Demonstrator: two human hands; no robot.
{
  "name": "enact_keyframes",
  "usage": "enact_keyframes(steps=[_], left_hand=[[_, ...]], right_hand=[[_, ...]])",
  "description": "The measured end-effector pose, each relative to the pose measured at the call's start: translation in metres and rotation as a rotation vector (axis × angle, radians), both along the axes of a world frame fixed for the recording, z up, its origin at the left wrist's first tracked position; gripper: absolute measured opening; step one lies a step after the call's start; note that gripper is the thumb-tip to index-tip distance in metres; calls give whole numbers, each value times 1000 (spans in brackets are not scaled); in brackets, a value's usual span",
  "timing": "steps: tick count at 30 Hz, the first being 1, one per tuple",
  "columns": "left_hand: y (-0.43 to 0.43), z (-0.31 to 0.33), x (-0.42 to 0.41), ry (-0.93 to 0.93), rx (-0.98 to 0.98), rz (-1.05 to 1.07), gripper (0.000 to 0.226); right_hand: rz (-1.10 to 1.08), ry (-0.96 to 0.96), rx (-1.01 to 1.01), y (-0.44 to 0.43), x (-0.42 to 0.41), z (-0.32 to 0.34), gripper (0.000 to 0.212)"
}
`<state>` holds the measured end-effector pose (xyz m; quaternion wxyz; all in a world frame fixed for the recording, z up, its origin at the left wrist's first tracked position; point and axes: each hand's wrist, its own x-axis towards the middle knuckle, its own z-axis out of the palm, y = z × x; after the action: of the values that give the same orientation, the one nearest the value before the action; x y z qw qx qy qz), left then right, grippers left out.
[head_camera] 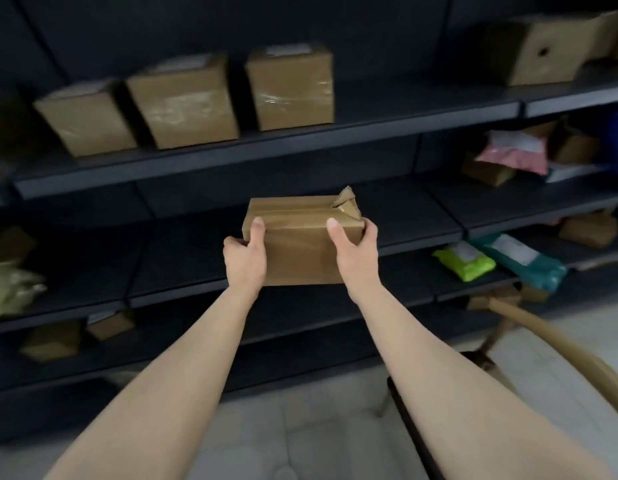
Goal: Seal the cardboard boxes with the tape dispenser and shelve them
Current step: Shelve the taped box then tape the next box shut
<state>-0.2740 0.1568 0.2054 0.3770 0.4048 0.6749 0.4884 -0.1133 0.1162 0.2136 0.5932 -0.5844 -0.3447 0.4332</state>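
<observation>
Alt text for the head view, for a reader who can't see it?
A left hand and right hand grip the ends of a taped cardboard box, thumbs on top, held out before dark shelving. Three more taped boxes stand on the upper shelf; a green pouch lies lower right.

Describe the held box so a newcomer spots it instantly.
Find the dark shelving unit; in front of it, the left hand and right hand grip one cardboard box. Unlike the three boxes standing on the shelf above, it has crumpled tape sticking up at its far right corner.
</observation>
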Motion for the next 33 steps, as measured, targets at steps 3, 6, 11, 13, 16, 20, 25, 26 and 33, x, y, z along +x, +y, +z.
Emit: enact_keyframes(steps=[3,6,11,13,16,20,25,26,33], left_hand=[[8,-9,-49,22,-45,85,76],[22,-19,-88,52,-105,151,58],[44,-38,-135,63,-159,168,41],[54,-45,-149,69,-175,164,38],[70,-52,-165,87,-232,155,32],[88,-58,-178,104,-266,127,27],[108,-58,-184,92,-239,97,49],[111,-58,-184,104,-226,92,51],[121,-49,-180,207,-230,68,56]], right_hand=[[115,-20,-36,24,-43,-10,83],[212,-25,-107,50,-77,-22,86],[279,-57,-196,87,-118,-43,83],[290,-49,-226,101,-133,-51,82],[285,-22,-254,119,-151,-60,77],[245,-26,-254,136,-166,-72,70],[151,-33,-222,151,-174,-77,46],[130,-37,-221,153,-174,-76,44],[76,-87,-241,163,-165,-72,37]])
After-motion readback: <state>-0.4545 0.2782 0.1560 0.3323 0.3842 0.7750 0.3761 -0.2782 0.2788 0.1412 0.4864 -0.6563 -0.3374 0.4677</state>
